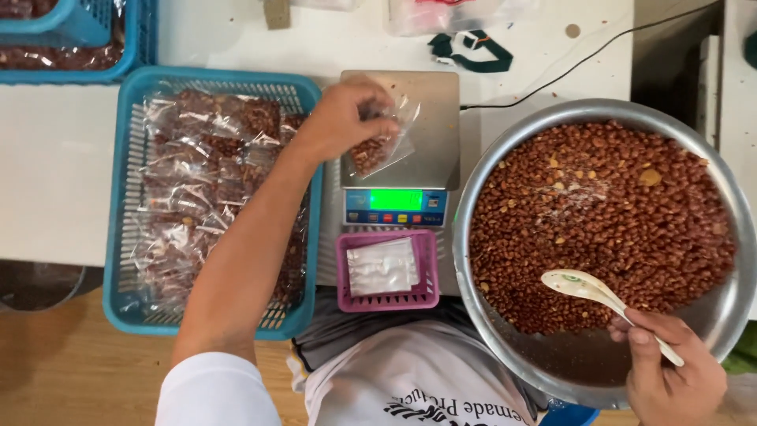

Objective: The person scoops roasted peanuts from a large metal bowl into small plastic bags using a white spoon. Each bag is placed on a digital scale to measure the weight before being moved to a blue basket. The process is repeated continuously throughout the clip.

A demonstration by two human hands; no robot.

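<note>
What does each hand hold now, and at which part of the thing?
The left hand pinches a small clear bag of nuts by its top edge, over the scale. The right hand grips a white spoon by its handle end.

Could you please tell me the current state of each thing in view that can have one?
Small clear plastic bag: partly filled with nuts, held on the scale by the left hand.
Digital scale: on, display lit green.
White plastic spoon: empty, held by the right hand.
Large round metal bowl: nearly full of brown nuts.
Blue plastic basket: loaded with filled bags.
Small pink basket: holds empty bags.
</note>
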